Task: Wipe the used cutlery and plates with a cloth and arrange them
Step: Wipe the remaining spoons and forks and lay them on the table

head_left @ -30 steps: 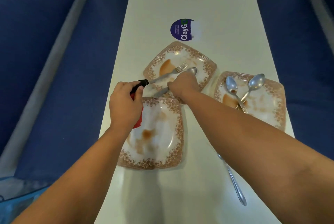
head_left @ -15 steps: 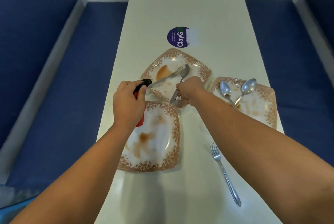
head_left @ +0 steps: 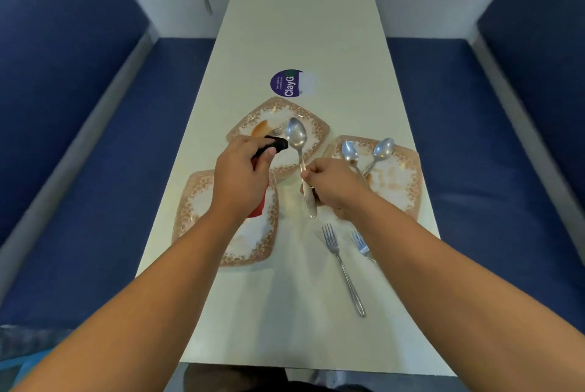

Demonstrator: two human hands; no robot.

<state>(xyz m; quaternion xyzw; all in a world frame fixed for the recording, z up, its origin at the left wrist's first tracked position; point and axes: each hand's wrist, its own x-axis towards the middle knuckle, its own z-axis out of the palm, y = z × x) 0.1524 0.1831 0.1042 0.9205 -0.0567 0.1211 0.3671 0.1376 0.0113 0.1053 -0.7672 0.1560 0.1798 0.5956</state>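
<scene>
Head view. The right hand (head_left: 332, 186) pinches the handle of a spoon (head_left: 296, 137), whose bowl is held above the far plate (head_left: 313, 125). The left hand (head_left: 240, 182) has its grip closed round a red object with a black tip (head_left: 278, 144), above the near-left plate (head_left: 196, 201). Two spoons (head_left: 348, 151) lie on the right plate (head_left: 408, 176). Two forks (head_left: 343, 268) lie on the tabletop (head_left: 300, 27), near right.

I see right hand (head_left: 335, 186) pinching spoon (head_left: 297, 141) by its handle, bowl raised over far plate (head_left: 316, 132). Left hand (head_left: 240, 182) grips red-and-black item (head_left: 277, 144) above near plate (head_left: 196, 201). Two spoons (head_left: 348, 151) on right plate (head_left: 402, 176), two forks (head_left: 342, 265) on table (head_left: 300, 27).
</scene>
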